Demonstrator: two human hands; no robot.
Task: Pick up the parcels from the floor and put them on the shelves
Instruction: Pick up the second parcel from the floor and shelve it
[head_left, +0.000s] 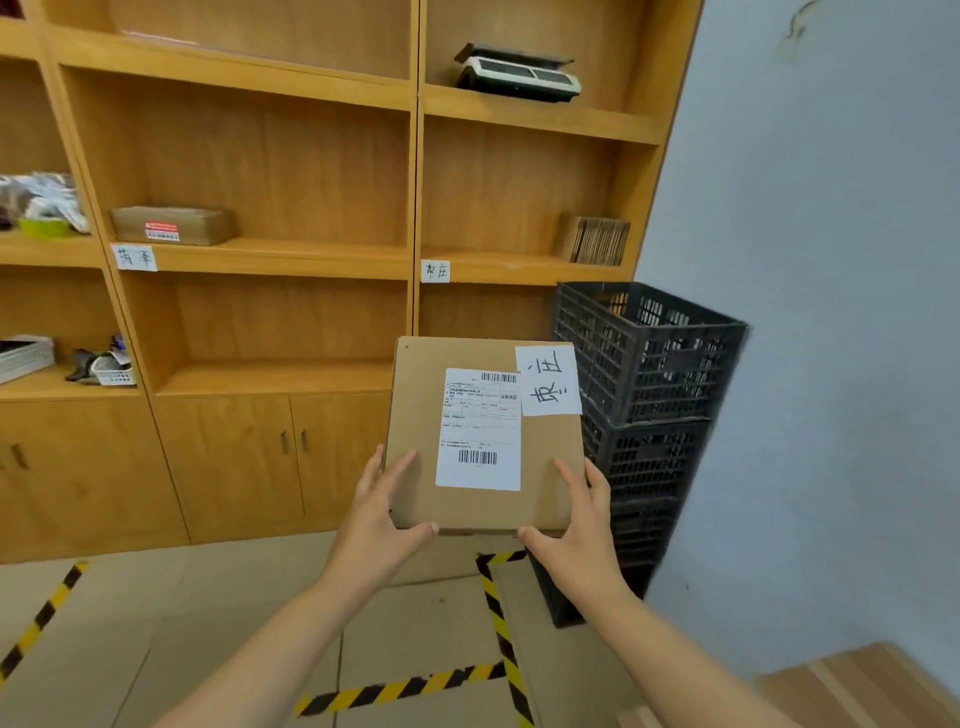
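Two hands (382, 519), one parcel (485, 441), two crates (644, 353)

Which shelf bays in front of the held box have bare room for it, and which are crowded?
The cardboard box is held by the left hand and right hand. Free: the middle bay right of the flat carton, and the bay beneath it. The far-left bays are crowded with bags and baskets.
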